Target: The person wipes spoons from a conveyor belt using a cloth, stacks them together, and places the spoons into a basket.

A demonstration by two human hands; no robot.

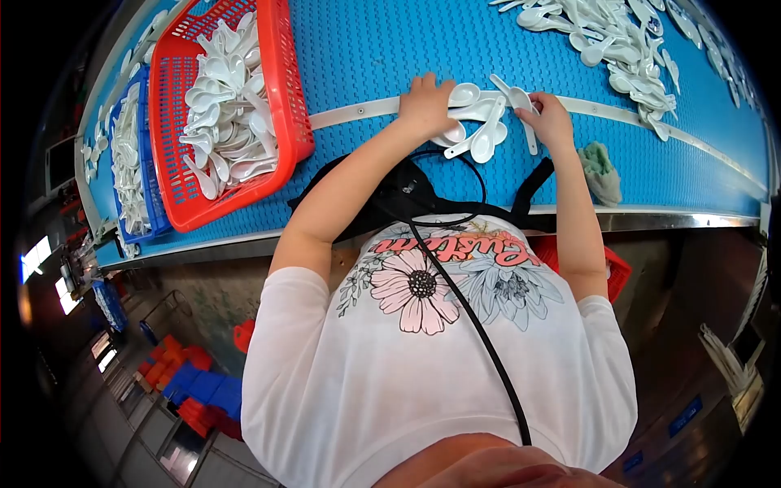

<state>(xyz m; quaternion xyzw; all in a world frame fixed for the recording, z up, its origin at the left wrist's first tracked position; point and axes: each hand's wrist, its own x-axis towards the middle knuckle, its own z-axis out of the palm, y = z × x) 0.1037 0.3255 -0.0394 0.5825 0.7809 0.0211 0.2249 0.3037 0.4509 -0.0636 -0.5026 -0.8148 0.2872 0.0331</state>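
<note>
White spoons point(483, 140) lie in a small loose group on the blue textured table, between my two hands. My left hand point(427, 106) rests at the left side of this group, palm down with its fingers apart, touching or close beside the nearest spoons. At the group's right side, my right hand point(549, 122) has its fingers closed on a white spoon point(521, 99). Another spoon handle points down just below those fingers. The undersides of both hands are hidden.
At the left stands a red basket point(294, 81) full of white spoons, with a blue basket point(153, 175) of spoons beyond it. A spoon pile point(598, 49) lies at the upper right. A greenish cloth point(600, 173) is near my right forearm. A white strip point(350, 112) crosses the table.
</note>
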